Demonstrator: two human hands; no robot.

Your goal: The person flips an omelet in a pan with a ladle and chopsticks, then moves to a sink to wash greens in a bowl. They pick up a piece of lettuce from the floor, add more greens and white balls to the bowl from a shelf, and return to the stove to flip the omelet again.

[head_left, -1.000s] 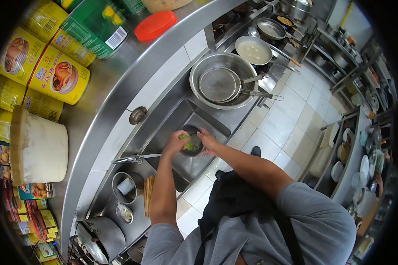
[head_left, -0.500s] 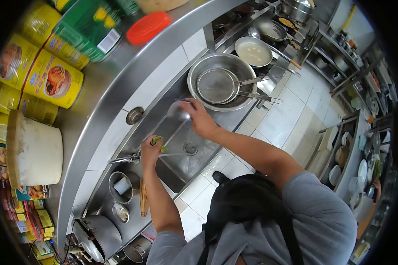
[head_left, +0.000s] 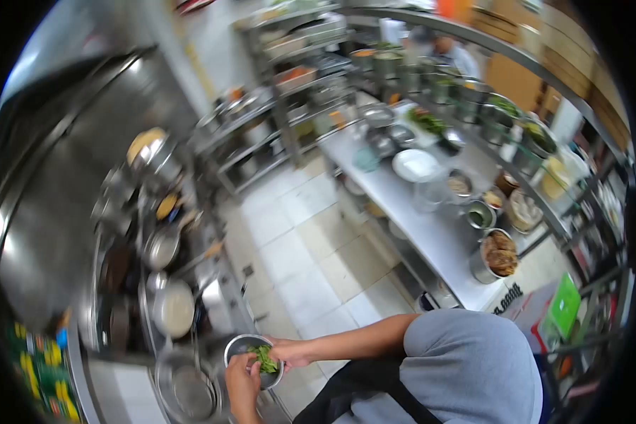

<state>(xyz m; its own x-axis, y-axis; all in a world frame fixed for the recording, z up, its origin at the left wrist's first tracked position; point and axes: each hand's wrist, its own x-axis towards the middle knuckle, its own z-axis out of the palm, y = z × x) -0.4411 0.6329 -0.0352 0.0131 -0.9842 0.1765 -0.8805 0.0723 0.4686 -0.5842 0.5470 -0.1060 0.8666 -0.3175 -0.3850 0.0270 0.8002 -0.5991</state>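
Observation:
A small metal bowl (head_left: 239, 343) with green leaves (head_left: 266, 361) in it is at the bottom centre. My right hand (head_left: 293, 352) grips the bowl's right rim. Over the left side of the bowl, my left hand (head_left: 242, 378) has its fingers closed on the edge of the leaves. Just to the left lie a large metal basin (head_left: 164, 396) and a strainer (head_left: 191, 392).
Pans, one with pale liquid (head_left: 174, 309), stand on the stove at left. A steel worktable (head_left: 431, 244) at right bears a white plate (head_left: 415, 165), bowls and a pot of brown food (head_left: 500, 254). Another person (head_left: 463, 60) is behind the back shelf.
The view has turned from the sink toward the aisle and worktable. The leaves from my left hand are now in the bowl, and both hands have come together at it.

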